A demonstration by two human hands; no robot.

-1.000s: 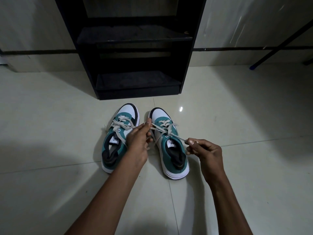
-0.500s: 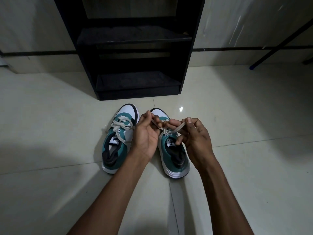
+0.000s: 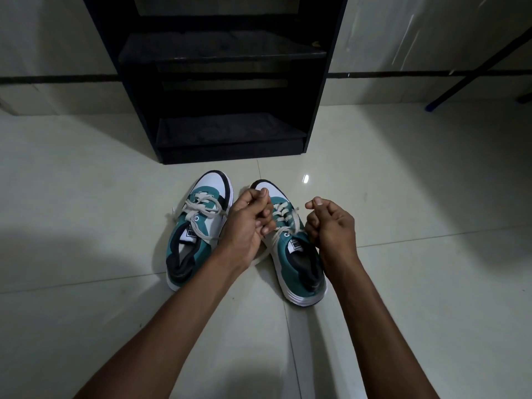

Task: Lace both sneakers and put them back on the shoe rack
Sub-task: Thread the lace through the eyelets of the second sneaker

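Observation:
Two teal, white and black sneakers stand side by side on the tiled floor, toes toward the black shoe rack (image 3: 321, 116). The left sneaker (image 3: 198, 223) has its cream lace threaded and lying loose over the tongue. Both hands hover above the right sneaker (image 3: 302, 266). My left hand (image 3: 247, 226) is curled shut on one end of the right sneaker's lace (image 3: 283, 218), whose tail hangs down to the floor between the shoes. My right hand (image 3: 331, 226) is curled shut at the shoe's right side, beside an upright strand of that lace; the grip itself is hidden by the fingers.
The shoe rack has two dark shelves with nothing on them, the lower one (image 3: 230, 131) just beyond the toes. A dark slanted rod with a blue tip (image 3: 431, 106) leans at the far right. Pale glossy floor tiles (image 3: 86, 197) surround the shoes.
One second ago my hands pulled the lace ends apart. They then met over the right sneaker's toe. Now they have separated again and drawn back toward the tongue.

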